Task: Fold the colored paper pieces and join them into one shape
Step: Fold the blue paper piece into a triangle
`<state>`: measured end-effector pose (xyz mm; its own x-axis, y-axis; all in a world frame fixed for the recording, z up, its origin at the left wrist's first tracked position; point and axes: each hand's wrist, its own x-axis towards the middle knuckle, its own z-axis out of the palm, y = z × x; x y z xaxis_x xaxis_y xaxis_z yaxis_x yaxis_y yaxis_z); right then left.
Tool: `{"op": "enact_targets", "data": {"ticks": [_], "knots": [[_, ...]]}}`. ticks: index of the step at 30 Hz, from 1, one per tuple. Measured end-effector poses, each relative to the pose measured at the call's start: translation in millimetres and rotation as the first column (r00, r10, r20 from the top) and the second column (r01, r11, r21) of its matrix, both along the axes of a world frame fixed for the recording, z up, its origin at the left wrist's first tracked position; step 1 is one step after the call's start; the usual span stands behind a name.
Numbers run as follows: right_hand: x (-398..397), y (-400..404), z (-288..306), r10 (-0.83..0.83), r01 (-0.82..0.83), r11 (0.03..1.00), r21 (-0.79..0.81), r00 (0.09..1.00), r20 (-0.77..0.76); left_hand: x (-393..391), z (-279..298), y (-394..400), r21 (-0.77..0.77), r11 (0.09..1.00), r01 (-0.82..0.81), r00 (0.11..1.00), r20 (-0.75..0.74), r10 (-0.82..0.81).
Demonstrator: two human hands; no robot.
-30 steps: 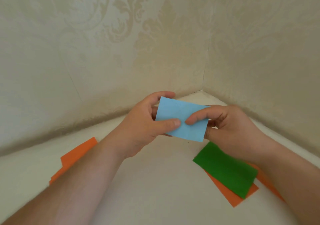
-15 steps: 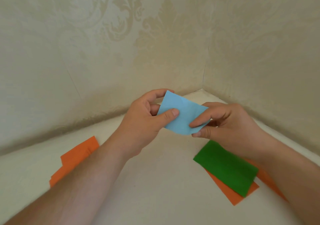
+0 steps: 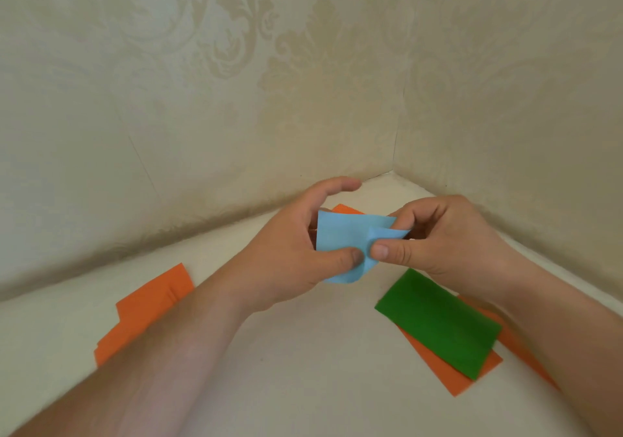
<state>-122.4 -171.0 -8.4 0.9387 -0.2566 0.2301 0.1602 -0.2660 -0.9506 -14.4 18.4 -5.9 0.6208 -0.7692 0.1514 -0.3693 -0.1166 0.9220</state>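
One blue paper (image 3: 344,244) was held above the bench (image 3: 303,386) near its far corner — pinched by the left hand (image 3: 296,254) and the right hand (image 3: 445,234). One green piece (image 3: 438,323) lay on orange sheets (image 3: 451,376) by the right edge; two more orange sheets (image 3: 148,308) lay left — a forearm overlapped them.

both hands pinch blue paper (image 3: 340,237) above table.

No readable text, label, brand, number or sign shows on any paper or surface here.
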Motion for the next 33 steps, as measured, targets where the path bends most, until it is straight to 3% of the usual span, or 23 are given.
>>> {"op": "enact_targets", "data": {"ticks": [10,33], "knots": [[-0.7,1.1,1.3,-0.041,0.04,0.998,-0.043,0.999,-0.036,-5.9,-4.1,-5.6,-0.054,0.995,-0.081,0.997,-0.01,0.081],[-6.3,4.0,7.2,-0.104,0.093,0.977,-0.192,0.994,-0.046,-10.3,-2.8,-8.1,-0.116,0.991,-0.063,0.998,-0.03,0.06]]}}
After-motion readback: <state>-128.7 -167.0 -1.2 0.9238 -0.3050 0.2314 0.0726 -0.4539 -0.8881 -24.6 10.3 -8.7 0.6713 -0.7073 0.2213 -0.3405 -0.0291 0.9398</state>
